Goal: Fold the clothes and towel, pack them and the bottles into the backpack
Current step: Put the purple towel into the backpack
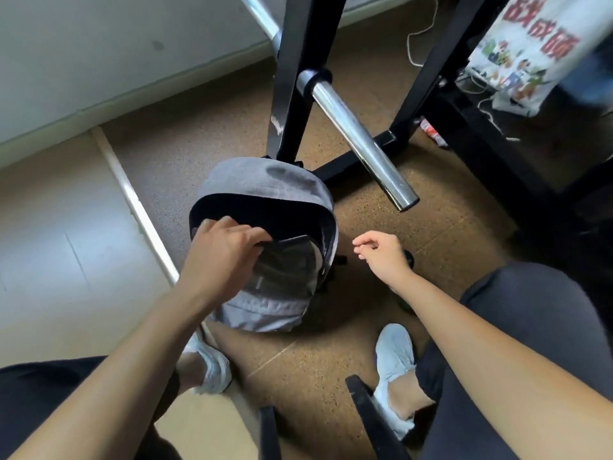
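Observation:
A grey backpack (pixel 262 180) stands on the floor between my feet, its main compartment open toward me, with a dark lining and something dark inside that I cannot identify. My left hand (pixel 222 250) grips the near edge of the opening, fingers curled over the rim. My right hand (pixel 384 255) hovers in the air just right of the backpack, fingers loosely curled, holding nothing. A dark green bottle (pixel 406 305) is partly hidden under my right forearm. A printed white cloth (pixel 527 48) hangs at the top right.
A black metal rack (pixel 298 78) with a chrome bar (pixel 361 141) stands right behind the backpack. Black chair legs (pixel 371 413) stick out near my feet in light shoes (pixel 394 353). A white cord (pixel 421 31) lies on the brown speckled floor.

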The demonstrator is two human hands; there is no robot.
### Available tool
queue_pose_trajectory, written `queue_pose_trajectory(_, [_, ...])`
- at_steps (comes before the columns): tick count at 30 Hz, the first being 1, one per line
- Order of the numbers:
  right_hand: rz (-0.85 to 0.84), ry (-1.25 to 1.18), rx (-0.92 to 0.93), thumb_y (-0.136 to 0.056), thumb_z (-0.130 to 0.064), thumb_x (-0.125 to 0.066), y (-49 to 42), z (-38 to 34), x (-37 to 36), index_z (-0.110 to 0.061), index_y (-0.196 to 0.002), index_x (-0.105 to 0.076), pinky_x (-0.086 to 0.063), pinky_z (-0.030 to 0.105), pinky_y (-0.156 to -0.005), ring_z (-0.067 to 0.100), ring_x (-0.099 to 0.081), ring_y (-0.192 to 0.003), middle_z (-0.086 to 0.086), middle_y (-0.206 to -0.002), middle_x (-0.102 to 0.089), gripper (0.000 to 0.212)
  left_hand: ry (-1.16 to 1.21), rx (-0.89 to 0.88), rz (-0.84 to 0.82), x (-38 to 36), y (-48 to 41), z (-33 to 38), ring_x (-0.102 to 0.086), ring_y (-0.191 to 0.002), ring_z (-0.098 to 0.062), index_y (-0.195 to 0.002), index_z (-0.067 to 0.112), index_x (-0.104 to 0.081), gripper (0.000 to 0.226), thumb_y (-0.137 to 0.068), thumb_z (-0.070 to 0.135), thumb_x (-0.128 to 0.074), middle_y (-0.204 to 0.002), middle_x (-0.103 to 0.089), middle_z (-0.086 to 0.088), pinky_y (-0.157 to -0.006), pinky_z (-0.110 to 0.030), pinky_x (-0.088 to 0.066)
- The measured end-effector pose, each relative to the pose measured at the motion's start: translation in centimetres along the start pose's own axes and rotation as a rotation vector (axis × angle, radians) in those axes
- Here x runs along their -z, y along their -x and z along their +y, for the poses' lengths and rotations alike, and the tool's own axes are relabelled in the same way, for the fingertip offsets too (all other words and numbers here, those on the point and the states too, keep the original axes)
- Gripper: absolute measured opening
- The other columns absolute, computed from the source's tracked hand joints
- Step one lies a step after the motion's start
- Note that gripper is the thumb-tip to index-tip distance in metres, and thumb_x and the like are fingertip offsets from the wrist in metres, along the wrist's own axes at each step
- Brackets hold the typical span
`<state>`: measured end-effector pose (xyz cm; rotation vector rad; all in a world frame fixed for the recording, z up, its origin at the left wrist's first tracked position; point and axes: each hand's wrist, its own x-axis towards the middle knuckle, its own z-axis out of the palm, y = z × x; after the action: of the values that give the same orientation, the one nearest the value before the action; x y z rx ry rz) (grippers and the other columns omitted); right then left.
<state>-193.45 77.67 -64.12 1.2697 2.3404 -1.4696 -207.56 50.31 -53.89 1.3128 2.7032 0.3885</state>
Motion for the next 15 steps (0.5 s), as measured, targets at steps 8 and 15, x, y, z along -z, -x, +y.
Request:
queue_pose_trajectory(8, [0.287, 0.106, -0.240, -0.088, 0.001, -0.060, -0.5, 6.9, 5.5, -0.017, -0.096, -0.073, -0.049, 0.030, -0.089, 0.031, -0.066, -0.104, 0.010, -0.107, -0.073, 0.024, 0.020, -0.021, 0.056, -2.6, -2.2, 4.3, -0.053, -0.117, -0.031, -0.129, 0.021, -0.066, 0.040, -0.089, 0.026, -0.072, -0.130, -0.063, -0.002, -0.089, -0.047, -0.044])
queue_pose_trajectory(15, [0.071, 0.287, -0.258, -0.080, -0.010, -0.082, -3.1, 10.9, 7.6, -0.016, -0.152, -0.038, -0.034, 0.035, -0.112, 0.035, -0.039, -0.140, 0.016, -0.154, -0.027, 0.085, -0.013, 0.066, -0.191, -6.3, -1.3, 4.0, -0.049, -0.128, -0.038, -0.130, 0.022, -0.066, 0.049, -0.083, 0.029, -0.080, -0.145, -0.056, -0.009, -0.094, -0.057, -0.048])
